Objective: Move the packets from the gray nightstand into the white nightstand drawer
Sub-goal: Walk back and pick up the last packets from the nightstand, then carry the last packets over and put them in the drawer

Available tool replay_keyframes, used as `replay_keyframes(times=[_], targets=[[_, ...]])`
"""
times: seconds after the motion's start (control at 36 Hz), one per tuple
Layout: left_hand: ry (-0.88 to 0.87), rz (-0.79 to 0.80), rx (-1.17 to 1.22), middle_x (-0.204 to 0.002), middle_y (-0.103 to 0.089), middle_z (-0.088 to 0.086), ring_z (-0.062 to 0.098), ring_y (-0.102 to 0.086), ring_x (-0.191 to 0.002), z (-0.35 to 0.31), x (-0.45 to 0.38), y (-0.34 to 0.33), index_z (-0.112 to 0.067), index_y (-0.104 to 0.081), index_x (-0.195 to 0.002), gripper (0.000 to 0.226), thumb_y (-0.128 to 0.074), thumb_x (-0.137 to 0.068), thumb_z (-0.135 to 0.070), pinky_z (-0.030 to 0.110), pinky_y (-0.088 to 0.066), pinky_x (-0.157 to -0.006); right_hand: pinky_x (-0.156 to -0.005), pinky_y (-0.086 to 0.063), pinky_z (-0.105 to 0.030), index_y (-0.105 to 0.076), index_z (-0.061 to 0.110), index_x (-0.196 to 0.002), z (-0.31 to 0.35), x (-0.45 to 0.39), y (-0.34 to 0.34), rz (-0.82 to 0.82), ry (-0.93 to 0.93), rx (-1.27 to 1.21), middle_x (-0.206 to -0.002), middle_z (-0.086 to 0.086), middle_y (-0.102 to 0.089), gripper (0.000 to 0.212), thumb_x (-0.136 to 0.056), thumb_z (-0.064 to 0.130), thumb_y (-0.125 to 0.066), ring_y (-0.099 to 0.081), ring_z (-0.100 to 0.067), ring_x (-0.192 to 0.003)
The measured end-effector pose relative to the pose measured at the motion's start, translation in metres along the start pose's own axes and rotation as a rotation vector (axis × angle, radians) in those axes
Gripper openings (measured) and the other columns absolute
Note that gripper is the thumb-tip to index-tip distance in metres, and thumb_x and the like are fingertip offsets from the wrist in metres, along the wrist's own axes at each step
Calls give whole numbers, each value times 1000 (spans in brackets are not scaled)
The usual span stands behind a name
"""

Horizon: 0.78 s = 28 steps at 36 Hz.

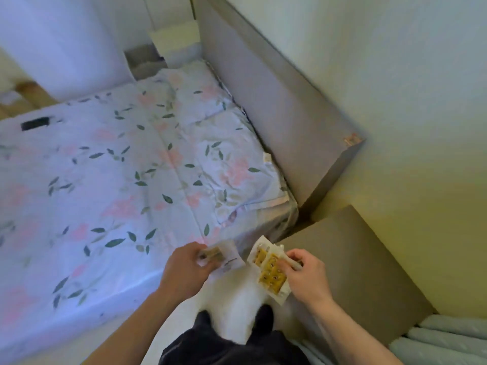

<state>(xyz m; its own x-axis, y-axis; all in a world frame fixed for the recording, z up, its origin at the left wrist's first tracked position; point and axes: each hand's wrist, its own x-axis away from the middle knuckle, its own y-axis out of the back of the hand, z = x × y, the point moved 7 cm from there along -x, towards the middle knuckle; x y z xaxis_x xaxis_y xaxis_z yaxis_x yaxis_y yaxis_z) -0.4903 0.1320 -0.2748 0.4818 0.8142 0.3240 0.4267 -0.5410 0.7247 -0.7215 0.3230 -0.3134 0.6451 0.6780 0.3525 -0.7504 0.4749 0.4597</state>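
Left hand fingers grip one packet; right hand fingers pinch two-packet bundle.

Bed fills left and centre, floral cover, pink blossoms, green leaves. Two pillows in same print against grey headboard. Small dark flat object on cover, far left. Pale plain wall right. White floor beside bed. Pale folded bedding in bottom right corner. Light soft, bluish over bed.
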Motion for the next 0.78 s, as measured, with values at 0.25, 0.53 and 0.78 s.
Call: replay_keyframes(times=[0.25, 0.53, 0.78], targets=[[227, -356, 116, -55, -39, -3, 16, -35, -52, 148, 102, 119, -18, -38, -57, 53, -82, -75, -43, 32, -27, -51, -60, -43, -15, -65, 34, -67, 131, 30, -156, 301, 321, 206, -71, 16, -66, 22, -80, 22, -78, -60, -3, -67], [316, -550, 166, -53, -37, -3, 12, -31, -49, 325, 235, 253, -13, -36, -63, 51, -77, -77, -39, 26, -22, -47, -51, -36, -13, -66, 29, -71, 248, 136, -368, 500, 538, 232, -67, 17, -61, 20, -83, 21, -80, -51, -3, -55], [485, -760, 207, -57, -49, 4, 13, -34, -50, 447, 331, 353, -11, -49, -63, 45, -80, -76, -41, 28, -31, -47, -52, -38, -17, -69, 22, -75, 337, 219, -530, 704, 662, 298, -71, 2, -65, 15, -84, 24, -81, -51, -3, -53]])
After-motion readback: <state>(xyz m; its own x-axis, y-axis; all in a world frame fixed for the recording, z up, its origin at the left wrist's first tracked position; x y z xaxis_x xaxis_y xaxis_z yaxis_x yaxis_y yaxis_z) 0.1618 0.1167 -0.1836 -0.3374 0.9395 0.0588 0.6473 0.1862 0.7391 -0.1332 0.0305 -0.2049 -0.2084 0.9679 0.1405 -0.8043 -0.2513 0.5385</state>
